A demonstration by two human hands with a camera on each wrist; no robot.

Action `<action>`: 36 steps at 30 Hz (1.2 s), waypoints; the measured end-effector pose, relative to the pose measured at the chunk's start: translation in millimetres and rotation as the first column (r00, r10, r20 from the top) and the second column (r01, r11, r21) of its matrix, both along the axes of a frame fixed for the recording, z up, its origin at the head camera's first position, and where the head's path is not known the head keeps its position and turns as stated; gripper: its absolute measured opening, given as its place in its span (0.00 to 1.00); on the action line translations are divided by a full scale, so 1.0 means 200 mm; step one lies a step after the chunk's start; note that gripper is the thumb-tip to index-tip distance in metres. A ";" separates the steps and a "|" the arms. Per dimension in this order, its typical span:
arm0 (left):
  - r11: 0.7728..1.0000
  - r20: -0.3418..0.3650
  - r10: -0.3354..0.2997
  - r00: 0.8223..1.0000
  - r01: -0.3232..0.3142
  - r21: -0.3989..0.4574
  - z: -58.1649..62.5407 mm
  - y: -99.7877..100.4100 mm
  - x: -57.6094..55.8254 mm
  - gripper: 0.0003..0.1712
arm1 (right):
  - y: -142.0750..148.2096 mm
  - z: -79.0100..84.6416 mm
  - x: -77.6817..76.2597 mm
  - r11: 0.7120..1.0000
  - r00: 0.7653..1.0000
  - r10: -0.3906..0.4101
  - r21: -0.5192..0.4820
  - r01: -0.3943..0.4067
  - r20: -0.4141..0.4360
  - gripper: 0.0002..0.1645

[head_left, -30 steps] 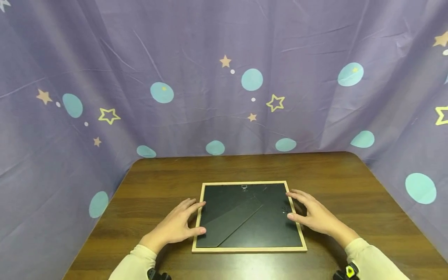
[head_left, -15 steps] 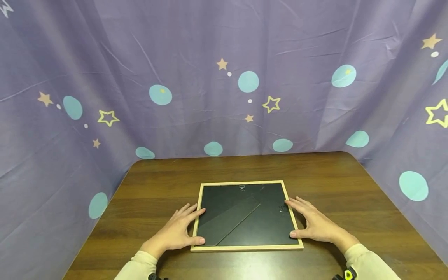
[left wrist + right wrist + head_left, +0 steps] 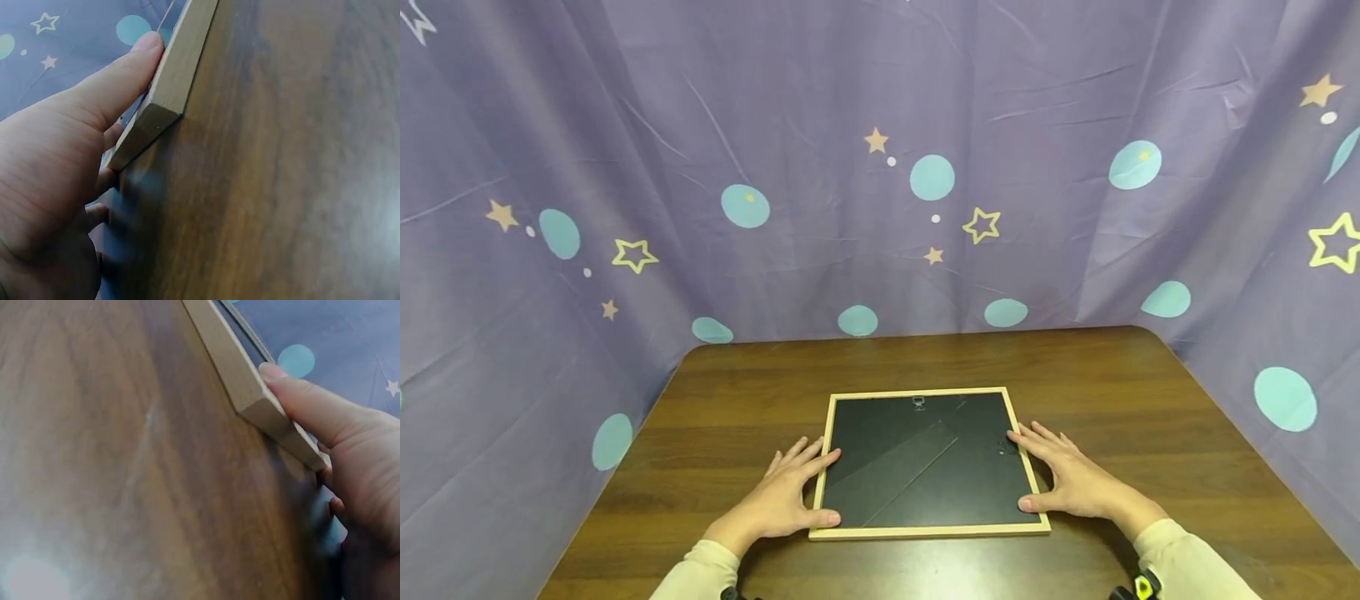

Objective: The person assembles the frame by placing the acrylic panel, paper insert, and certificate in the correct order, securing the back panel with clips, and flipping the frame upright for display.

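Note:
A picture frame (image 3: 925, 467) lies face down in the middle of the wooden table (image 3: 737, 392), showing its black back with a folded stand and a pale wood rim. My left hand (image 3: 808, 490) rests flat at the frame's left side, fingers straight along the rim and thumb on the near left corner. My right hand (image 3: 1043, 475) mirrors it at the right side, thumb on the near right corner. In the left wrist view the left hand (image 3: 69, 162) has its thumb laid on the frame's rim (image 3: 178, 69). In the right wrist view the right hand (image 3: 337, 437) touches the rim (image 3: 240, 369) likewise.
A purple curtain (image 3: 880, 167) with stars and teal dots hangs round the table's back and both sides. Bare wood (image 3: 925, 358) stretches behind the frame to the rounded far corners. Cream sleeves (image 3: 1180, 558) cover both wrists.
Both hands came down and in from a raised spread to lie against the frame's sides, thumbs at the near corners. Over the last half second they barely moved.

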State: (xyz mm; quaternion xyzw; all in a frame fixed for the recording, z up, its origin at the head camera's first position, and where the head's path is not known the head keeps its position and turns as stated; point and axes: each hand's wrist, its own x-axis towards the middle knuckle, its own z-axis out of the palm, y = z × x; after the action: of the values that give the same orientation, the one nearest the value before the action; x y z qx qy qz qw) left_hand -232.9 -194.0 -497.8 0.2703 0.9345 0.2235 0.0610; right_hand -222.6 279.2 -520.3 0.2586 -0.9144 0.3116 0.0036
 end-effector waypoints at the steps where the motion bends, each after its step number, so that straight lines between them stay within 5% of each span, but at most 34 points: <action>1: 1.000 0.000 0.004 1.000 -0.004 -0.006 0.00 0.00 0.00 0.56 | 0.00 0.00 0.00 1.000 1.000 0.003 -0.003 -0.003 0.002 0.60; 11: 1.000 -0.015 0.014 1.000 -0.014 -0.005 0.02 0.01 0.00 0.57 | 0.00 0.03 0.00 1.000 1.000 0.019 -0.010 -0.018 0.015 0.60; 22: 0.995 -0.057 0.012 0.998 -0.006 0.101 0.03 0.04 0.00 0.57 | 0.00 0.03 0.02 0.998 1.000 -0.015 -0.054 0.015 -0.014 0.61; 36: 0.974 -0.058 0.101 0.993 -0.086 0.209 0.03 0.07 -0.06 0.58 | -0.01 0.05 -0.02 0.990 0.995 -0.089 -0.114 0.083 -0.051 0.62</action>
State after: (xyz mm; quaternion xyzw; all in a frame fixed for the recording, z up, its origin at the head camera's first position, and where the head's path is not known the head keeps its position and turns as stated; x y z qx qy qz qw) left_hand -245.5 -179.4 -491.0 0.2384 0.9196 0.3122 -0.0101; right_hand -226.2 276.5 -509.6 0.2271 -0.9053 0.3544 0.0571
